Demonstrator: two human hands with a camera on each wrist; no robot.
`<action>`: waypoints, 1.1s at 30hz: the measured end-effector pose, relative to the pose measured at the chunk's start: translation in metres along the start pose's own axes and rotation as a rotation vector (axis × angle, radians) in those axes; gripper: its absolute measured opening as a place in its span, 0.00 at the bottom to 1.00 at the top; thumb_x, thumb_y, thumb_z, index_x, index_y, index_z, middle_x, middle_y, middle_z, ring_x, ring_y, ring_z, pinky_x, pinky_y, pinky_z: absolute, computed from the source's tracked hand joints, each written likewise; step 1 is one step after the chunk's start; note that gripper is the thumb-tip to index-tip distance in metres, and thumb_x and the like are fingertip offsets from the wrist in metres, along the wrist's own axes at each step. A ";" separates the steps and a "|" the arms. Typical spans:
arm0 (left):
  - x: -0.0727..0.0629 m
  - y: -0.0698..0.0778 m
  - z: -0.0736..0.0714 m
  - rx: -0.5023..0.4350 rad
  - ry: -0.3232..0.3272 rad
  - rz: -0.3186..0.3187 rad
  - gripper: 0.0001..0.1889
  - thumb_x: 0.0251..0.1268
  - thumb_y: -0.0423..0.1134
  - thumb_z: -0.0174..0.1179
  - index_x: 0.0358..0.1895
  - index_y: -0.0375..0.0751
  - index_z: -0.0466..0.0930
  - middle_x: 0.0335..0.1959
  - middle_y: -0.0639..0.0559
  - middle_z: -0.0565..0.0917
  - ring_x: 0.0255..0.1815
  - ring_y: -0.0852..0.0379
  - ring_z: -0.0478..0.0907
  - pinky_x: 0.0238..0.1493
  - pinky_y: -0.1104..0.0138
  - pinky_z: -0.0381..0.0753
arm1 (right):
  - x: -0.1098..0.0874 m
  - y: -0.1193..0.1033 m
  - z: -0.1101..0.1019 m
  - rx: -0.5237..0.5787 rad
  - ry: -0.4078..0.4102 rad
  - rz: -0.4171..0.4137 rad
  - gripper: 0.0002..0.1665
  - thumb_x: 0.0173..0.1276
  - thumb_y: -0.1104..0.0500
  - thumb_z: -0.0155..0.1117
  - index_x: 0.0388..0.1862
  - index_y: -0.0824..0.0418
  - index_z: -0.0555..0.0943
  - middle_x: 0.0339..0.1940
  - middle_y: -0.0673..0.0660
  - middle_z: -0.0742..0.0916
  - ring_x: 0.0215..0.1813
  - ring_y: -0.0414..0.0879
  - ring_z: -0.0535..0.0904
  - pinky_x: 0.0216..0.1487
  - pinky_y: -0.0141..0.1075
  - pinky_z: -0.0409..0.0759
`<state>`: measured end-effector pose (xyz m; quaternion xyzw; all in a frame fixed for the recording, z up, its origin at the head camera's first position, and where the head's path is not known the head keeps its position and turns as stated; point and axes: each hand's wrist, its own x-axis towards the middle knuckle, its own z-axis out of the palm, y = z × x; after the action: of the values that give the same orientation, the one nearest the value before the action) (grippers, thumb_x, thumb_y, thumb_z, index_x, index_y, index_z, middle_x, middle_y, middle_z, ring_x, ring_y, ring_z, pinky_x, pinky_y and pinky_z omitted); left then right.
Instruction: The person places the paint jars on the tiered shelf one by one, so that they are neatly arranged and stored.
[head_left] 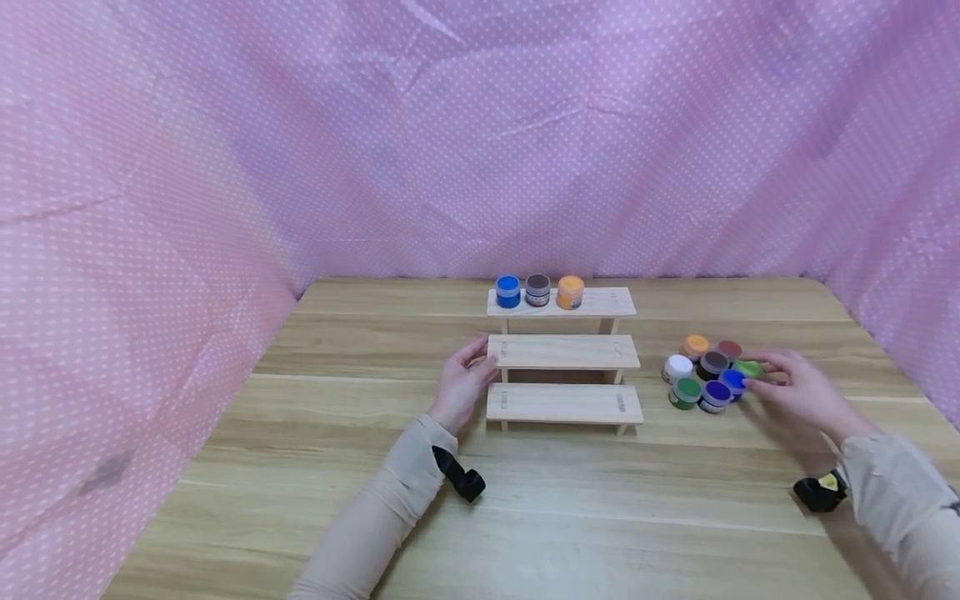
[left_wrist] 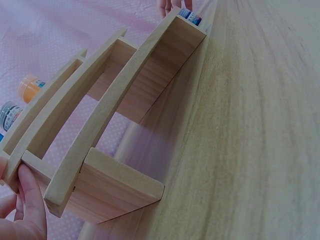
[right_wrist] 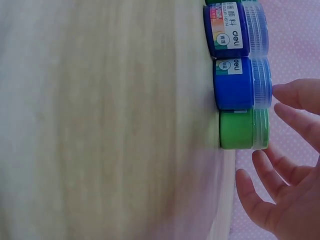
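My left hand (head_left: 459,390) pinches the left end of the middle board of a three-tier wooden display shelf (head_left: 562,352). In the left wrist view its thumb and fingers (left_wrist: 33,200) meet at that board's edge. Over to the right, my right hand (head_left: 806,392) reaches around the edge of a cluster of paint jars, its fingers loosely bent. The light green jar (right_wrist: 237,130) and the blue jar (right_wrist: 234,84) are nearest to it. In the right wrist view its fingertips are close to their clear lids; whether they touch I cannot tell.
On the top tier stand a blue jar (head_left: 507,292), a dark brown jar (head_left: 537,290) and an orange jar (head_left: 570,292). The cluster also has white (head_left: 677,368), dark green (head_left: 686,392) and purple (head_left: 716,397) jars. A pink dotted cloth (head_left: 480,150) hangs behind the wooden table (head_left: 570,517).
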<state>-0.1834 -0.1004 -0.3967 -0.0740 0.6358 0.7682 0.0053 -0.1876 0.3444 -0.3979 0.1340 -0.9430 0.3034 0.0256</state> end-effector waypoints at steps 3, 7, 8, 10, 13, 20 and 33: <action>-0.001 0.000 0.001 -0.003 0.004 0.002 0.25 0.66 0.25 0.53 0.66 0.33 0.66 0.54 0.40 0.73 0.44 0.59 0.76 0.51 0.68 0.81 | 0.000 0.001 0.000 -0.006 0.002 -0.001 0.23 0.65 0.62 0.62 0.57 0.72 0.74 0.53 0.76 0.72 0.49 0.68 0.72 0.34 0.17 0.70; -0.001 0.001 0.001 0.001 0.005 0.001 0.24 0.66 0.25 0.53 0.66 0.33 0.67 0.54 0.40 0.73 0.45 0.59 0.75 0.53 0.67 0.80 | 0.000 0.002 0.000 -0.010 0.006 -0.004 0.22 0.65 0.61 0.61 0.56 0.71 0.75 0.52 0.74 0.74 0.46 0.47 0.75 0.37 0.23 0.73; -0.001 0.001 0.001 0.001 0.005 -0.002 0.25 0.66 0.25 0.53 0.66 0.34 0.66 0.54 0.40 0.73 0.45 0.59 0.75 0.54 0.66 0.80 | 0.000 0.002 0.000 -0.010 0.002 -0.001 0.22 0.66 0.61 0.61 0.56 0.71 0.75 0.52 0.74 0.74 0.46 0.48 0.75 0.38 0.27 0.74; -0.001 0.001 0.001 0.002 0.002 -0.003 0.25 0.66 0.25 0.53 0.66 0.34 0.66 0.54 0.40 0.73 0.45 0.58 0.75 0.54 0.66 0.80 | 0.001 0.002 0.000 -0.003 -0.014 0.005 0.22 0.67 0.60 0.59 0.56 0.72 0.74 0.53 0.75 0.73 0.46 0.50 0.76 0.43 0.39 0.78; -0.002 0.001 0.001 0.003 -0.001 -0.004 0.25 0.66 0.25 0.53 0.67 0.34 0.66 0.55 0.39 0.72 0.46 0.58 0.76 0.55 0.65 0.80 | 0.001 0.001 0.000 -0.008 -0.039 0.017 0.22 0.69 0.61 0.57 0.58 0.72 0.72 0.55 0.76 0.71 0.50 0.72 0.73 0.43 0.49 0.78; -0.001 0.001 0.001 -0.002 -0.002 0.002 0.25 0.66 0.25 0.53 0.67 0.34 0.65 0.55 0.39 0.72 0.45 0.58 0.75 0.55 0.66 0.80 | 0.003 0.001 -0.002 -0.034 -0.069 0.015 0.21 0.70 0.63 0.53 0.59 0.72 0.72 0.57 0.77 0.70 0.50 0.71 0.72 0.41 0.52 0.75; 0.000 -0.001 0.000 -0.003 0.002 -0.002 0.25 0.66 0.25 0.53 0.66 0.34 0.66 0.55 0.39 0.73 0.47 0.57 0.75 0.56 0.65 0.79 | 0.001 0.005 -0.004 -0.035 -0.086 0.044 0.24 0.70 0.61 0.55 0.62 0.70 0.70 0.57 0.77 0.72 0.48 0.62 0.75 0.43 0.57 0.76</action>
<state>-0.1836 -0.1004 -0.3980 -0.0755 0.6345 0.7692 0.0052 -0.1899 0.3502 -0.3974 0.1260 -0.9511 0.2815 -0.0194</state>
